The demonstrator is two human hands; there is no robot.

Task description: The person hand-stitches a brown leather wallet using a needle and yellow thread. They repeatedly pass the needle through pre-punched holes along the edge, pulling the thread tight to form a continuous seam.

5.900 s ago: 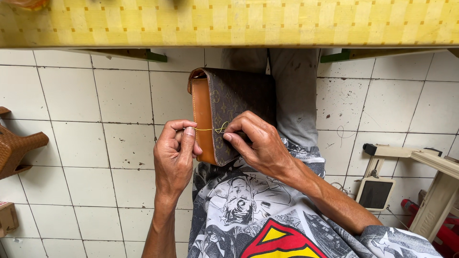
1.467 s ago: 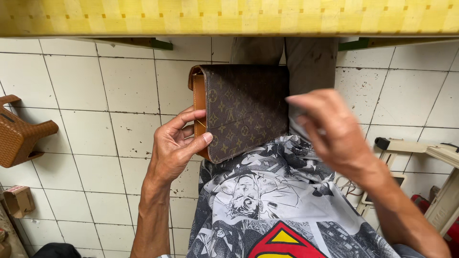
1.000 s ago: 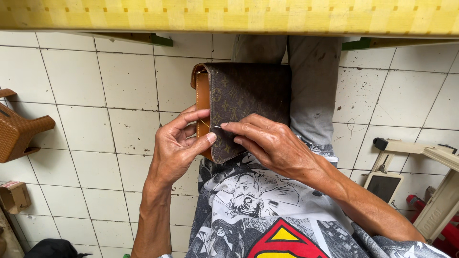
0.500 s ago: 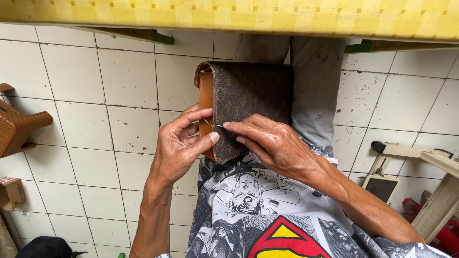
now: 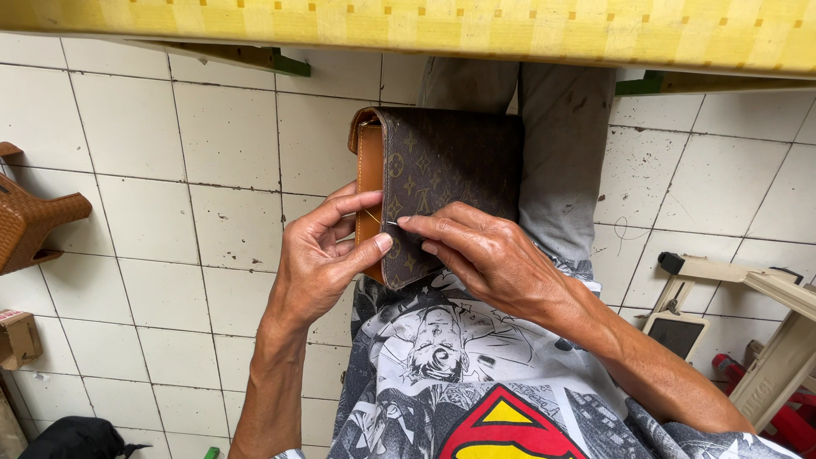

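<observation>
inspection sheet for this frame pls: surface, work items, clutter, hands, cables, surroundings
Surface: white tiled floor, stained; the work rests on the person's lap, not on a table.
Work items: brown patterned bag with a tan leather edge, standing on the lap; a thin needle at that edge.
Clutter: brown woven stool at left, small box lower left, black bag at the bottom, wooden frame and red items at right.
Hands: left hand grips the bag's edge; right hand pinches the needle.
Cables: nothing seen.
Surroundings: yellow patterned tabletop edge overhead, grey trouser leg, printed shirt.
</observation>
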